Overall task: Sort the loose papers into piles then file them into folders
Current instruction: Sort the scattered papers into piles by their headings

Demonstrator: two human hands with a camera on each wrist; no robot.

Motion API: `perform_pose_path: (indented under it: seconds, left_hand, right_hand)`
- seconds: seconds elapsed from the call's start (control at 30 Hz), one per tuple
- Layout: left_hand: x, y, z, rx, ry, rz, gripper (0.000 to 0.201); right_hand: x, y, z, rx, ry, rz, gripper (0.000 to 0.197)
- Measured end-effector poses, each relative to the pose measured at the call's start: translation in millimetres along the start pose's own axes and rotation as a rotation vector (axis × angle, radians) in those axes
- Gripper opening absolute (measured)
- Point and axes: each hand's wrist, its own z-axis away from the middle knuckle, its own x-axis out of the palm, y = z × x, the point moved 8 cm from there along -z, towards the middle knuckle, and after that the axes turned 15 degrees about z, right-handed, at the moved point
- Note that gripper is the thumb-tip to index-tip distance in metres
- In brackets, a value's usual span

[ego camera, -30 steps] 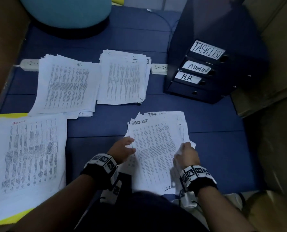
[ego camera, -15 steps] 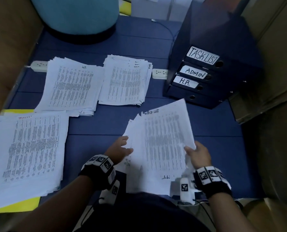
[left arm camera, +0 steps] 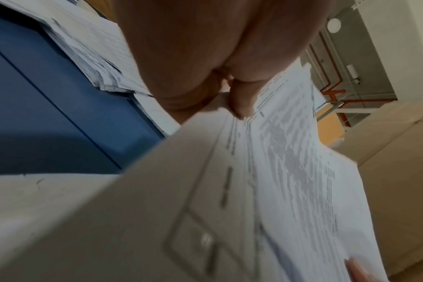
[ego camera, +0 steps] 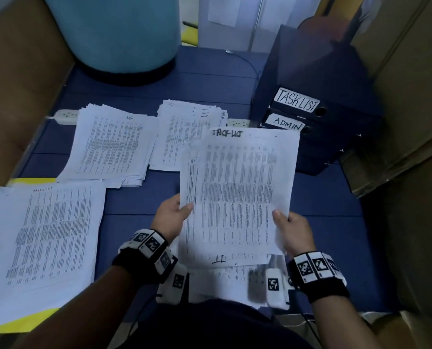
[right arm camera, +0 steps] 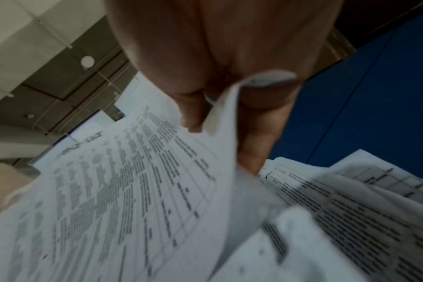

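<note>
Both hands hold up a printed sheet (ego camera: 237, 187) headed "TASK LIST" above the blue mat. My left hand (ego camera: 174, 215) pinches its left edge, thumb on top (left arm camera: 242, 99). My right hand (ego camera: 290, 230) pinches the right edge (right arm camera: 220, 122). Under the sheet, near my lap, lies the loose stack (ego camera: 235, 275) it came from. Three sorted piles lie on the mat: one at the left (ego camera: 41, 243) marked "TASKLIST" on a yellow folder, one marked "HR" (ego camera: 111, 144), and one behind the held sheet (ego camera: 182, 132).
Three dark binders (ego camera: 318, 114) labelled TASKLIST, ADMIN and a hidden third stand stacked at the right. A white power strip (ego camera: 65, 115) lies behind the piles. A teal drum (ego camera: 114, 34) stands at the back. Cardboard walls (ego camera: 416, 122) close in both sides.
The top sheet has been lifted off the loose stack and raised toward the camera. My left hand went from resting on the stack to pinching the sheet's left edge.
</note>
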Motion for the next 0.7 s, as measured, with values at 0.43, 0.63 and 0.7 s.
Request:
perform_pose_path:
  seconds: [0.43,0.63,0.7]
  left_hand:
    - [-44.0,17.4,-0.4,0.030,0.146,-0.031,0.029]
    - [-40.2,23.5,13.0,0.036,0.152,-0.028,0.026]
    - [-38.2,25.7,18.9,0.028,0.128,-0.050,0.025]
  right_hand:
    - [-53.2,-5.3,2.7,-0.019,0.226,-0.341,0.017]
    - [-13.4,-21.5,6.8,-0.087,0.020,-0.217,0.015]
    - [5.6,-28.4,13.3,-0.137,-0.076,-0.098,0.021]
